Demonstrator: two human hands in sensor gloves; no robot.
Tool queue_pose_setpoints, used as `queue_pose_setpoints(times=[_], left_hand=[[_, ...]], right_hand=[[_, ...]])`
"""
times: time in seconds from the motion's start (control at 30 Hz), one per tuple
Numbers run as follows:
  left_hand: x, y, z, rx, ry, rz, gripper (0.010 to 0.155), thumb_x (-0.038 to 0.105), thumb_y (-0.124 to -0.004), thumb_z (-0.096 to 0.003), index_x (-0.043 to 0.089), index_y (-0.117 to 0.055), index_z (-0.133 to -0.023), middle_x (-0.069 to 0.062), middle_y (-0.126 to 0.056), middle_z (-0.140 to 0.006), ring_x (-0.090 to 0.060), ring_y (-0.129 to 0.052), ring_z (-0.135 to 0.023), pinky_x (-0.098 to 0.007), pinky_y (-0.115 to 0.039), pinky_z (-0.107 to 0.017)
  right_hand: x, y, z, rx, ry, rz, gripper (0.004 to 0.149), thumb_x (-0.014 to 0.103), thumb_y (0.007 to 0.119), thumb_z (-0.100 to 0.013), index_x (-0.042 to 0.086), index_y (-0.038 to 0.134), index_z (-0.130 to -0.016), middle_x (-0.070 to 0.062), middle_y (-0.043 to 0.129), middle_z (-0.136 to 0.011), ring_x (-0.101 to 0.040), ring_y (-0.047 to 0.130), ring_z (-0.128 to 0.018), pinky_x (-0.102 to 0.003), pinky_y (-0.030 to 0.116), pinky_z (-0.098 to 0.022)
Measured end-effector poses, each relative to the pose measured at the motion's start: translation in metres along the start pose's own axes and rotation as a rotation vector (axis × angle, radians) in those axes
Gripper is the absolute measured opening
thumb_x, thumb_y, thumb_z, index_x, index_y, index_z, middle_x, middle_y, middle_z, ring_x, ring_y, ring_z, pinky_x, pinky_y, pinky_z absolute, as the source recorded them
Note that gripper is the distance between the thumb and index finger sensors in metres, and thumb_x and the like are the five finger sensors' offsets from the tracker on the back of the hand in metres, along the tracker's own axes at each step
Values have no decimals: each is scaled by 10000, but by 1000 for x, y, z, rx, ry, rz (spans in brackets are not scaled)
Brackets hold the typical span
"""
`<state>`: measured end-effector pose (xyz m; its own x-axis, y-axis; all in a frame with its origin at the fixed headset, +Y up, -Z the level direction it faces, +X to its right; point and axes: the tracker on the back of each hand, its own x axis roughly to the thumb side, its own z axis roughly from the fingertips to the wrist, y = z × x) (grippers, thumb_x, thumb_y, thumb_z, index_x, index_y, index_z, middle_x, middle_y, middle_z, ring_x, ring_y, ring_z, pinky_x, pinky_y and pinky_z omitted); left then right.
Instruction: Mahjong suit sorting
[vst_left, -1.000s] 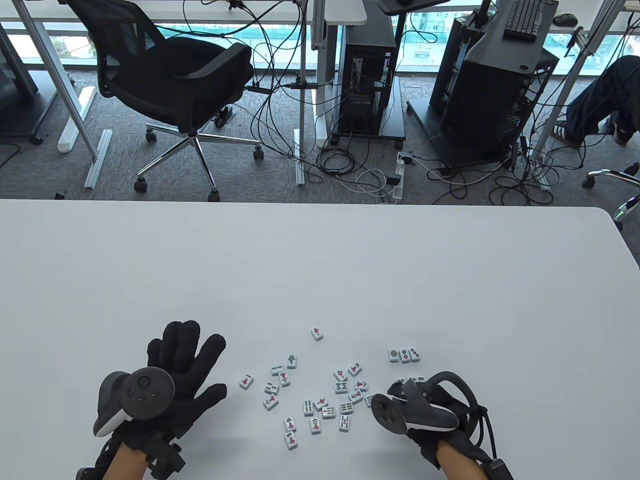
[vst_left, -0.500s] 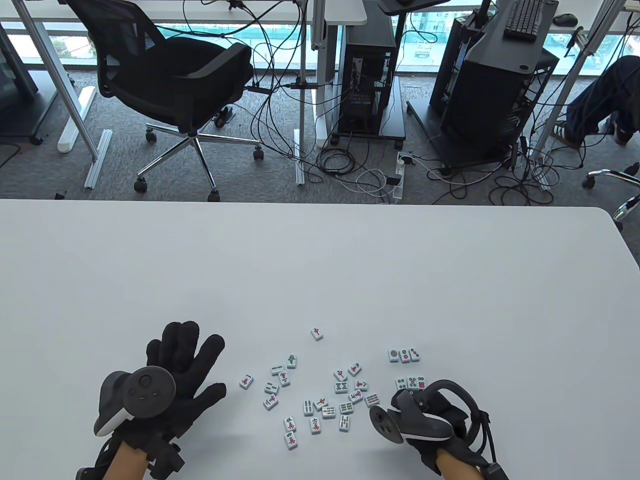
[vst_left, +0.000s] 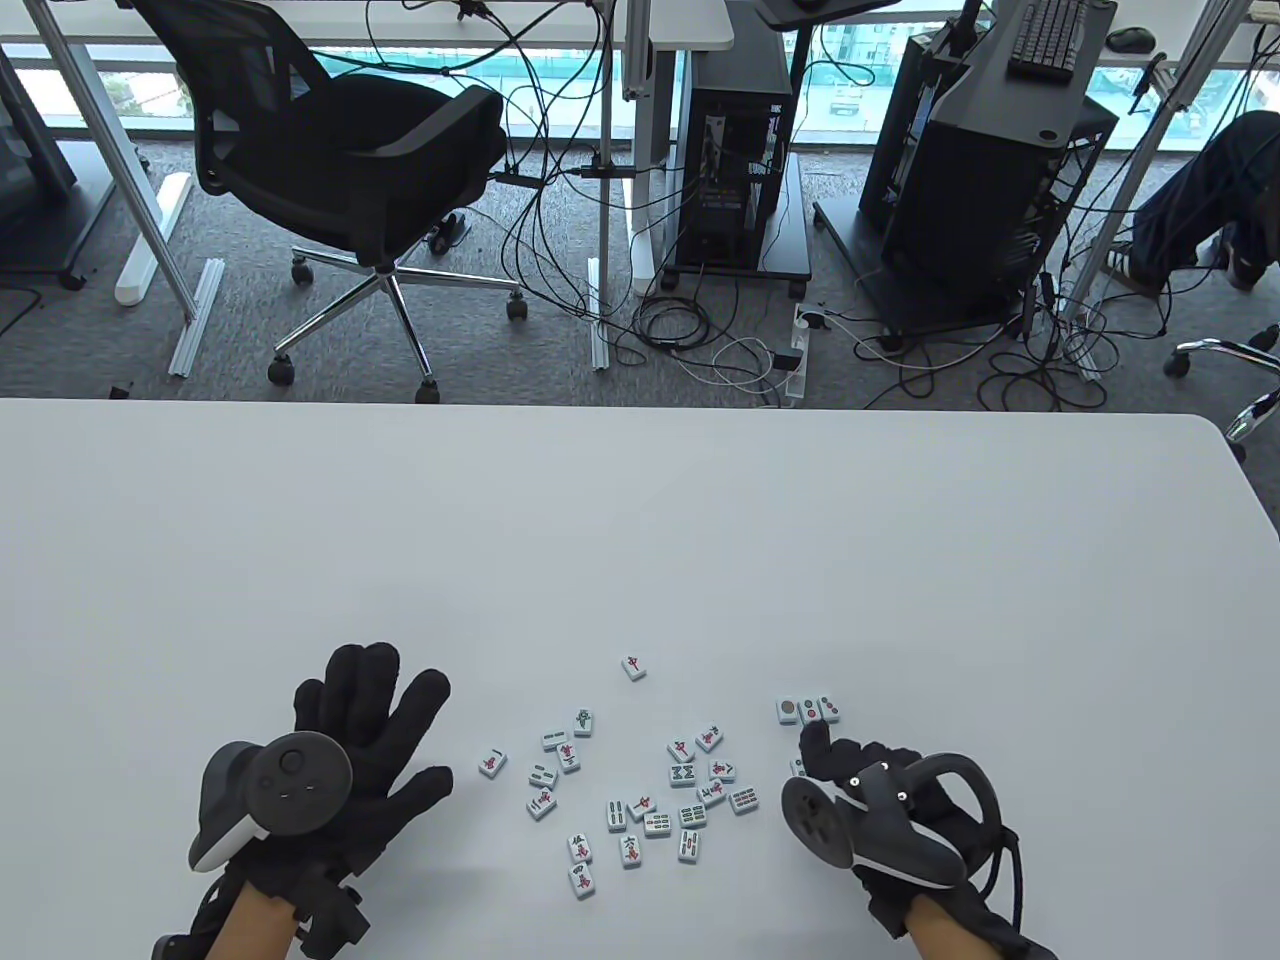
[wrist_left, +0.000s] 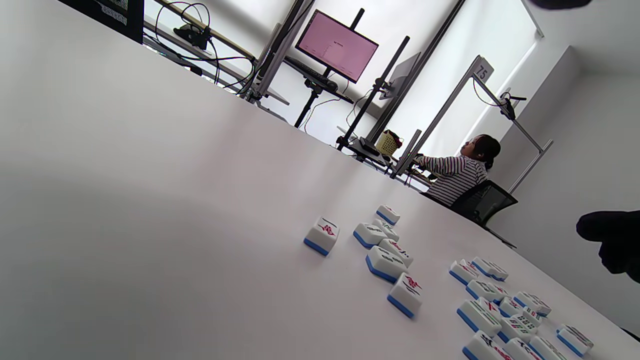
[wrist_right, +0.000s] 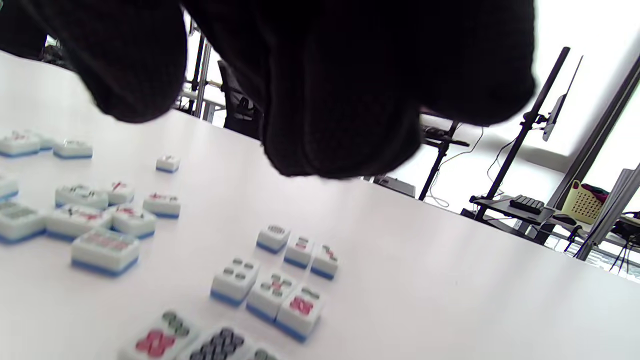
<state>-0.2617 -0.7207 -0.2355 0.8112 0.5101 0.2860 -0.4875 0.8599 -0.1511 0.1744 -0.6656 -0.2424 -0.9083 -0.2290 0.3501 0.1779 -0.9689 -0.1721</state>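
Dot-suit tiles: two short rows on the white surface (vst_left: 640, 520); far row (vst_left: 807, 710) of three tiles, near row (wrist_right: 267, 292) just behind it, each row's long axis running left–right.
Unsorted tiles: loose scatter (vst_left: 650, 790) of bamboo and character tiles, lying left of the dot rows, between the two hands.
Right hand (vst_left: 880, 790): the nearer hand; hovers over the near row, one finger extended toward the far row, the others curled, holding nothing visible.
Left hand (vst_left: 340, 740): flat on the surface, fingers spread, well left of the scatter.
Judgement: next dot tile lies left of the right fingers.
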Motion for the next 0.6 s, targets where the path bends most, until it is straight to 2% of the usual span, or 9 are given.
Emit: queue_pose_setpoints(times=[0.1,0.17,0.23,0.3,0.37,0.43,0.53,0.6], left_hand=[[0,0,0,8,-9,0,792,750,-566,-459,460,-220,-1111,184,126,-1105,-138,213,-1054,-505,107,-714],[0,-1,-1,11,-11,-4,794,751,-567,-456,459,-228,-1112,182,119,-1110,-140,206,-1058,-506,102,-718],[-2,-2,-1,6,-12,-6,791,749,-570,-455,460,-237,-1111,177,110,-1115,-144,196,-1064,-509,94,-722],[-3,-4,-2,5,-14,-7,791,748,-576,-452,459,-248,-1111,177,102,-1120,-146,186,-1070,-511,87,-727],[-4,-5,-2,7,-17,-16,792,748,-583,-449,459,-256,-1111,175,94,-1125,-149,177,-1076,-514,80,-730],[-4,-6,-3,10,-22,-24,795,749,-589,-445,461,-262,-1110,174,66,-1131,-151,168,-1081,-516,73,-734],[-4,-9,-3,12,-22,-47,801,750,-603,-438,463,-269,-1107,173,58,-1134,-151,157,-1087,-518,65,-739],[-5,-12,-4,8,-16,-71,809,752,-613,-432,463,-273,-1106,173,54,-1137,-153,151,-1091,-519,60,-743]], right_hand=[[-19,-41,9,-156,62,-14,687,519,771,-404,182,692,-998,-105,886,-847,-281,935,-585,-455,823,-466],[-27,-57,20,-257,101,-36,694,533,751,-418,200,664,-1021,-112,836,-917,-303,900,-668,-487,792,-529],[-33,-60,32,-349,124,-68,717,555,731,-430,217,622,-1053,-119,760,-1006,-334,842,-779,-548,729,-615],[-37,-51,43,-409,135,-117,745,579,709,-439,233,575,-1084,-145,677,-1080,-379,764,-879,-614,652,-671],[-39,-31,49,-370,148,-171,769,607,685,-445,277,501,-1114,-153,562,-1148,-431,629,-978,-677,540,-714],[-41,-10,51,-316,185,-203,787,638,654,-448,334,403,-1130,-170,375,-1202,-498,412,-1046,-732,391,-729],[-45,19,51,-294,218,-267,820,678,596,-450,368,252,-1127,-172,158,-1204,-526,194,-1047,-778,238,-693],[-47,33,49,-195,207,-324,834,684,582,-450,376,176,-1111,-160,49,-1180,-523,73,-1025,-788,156,-664]])
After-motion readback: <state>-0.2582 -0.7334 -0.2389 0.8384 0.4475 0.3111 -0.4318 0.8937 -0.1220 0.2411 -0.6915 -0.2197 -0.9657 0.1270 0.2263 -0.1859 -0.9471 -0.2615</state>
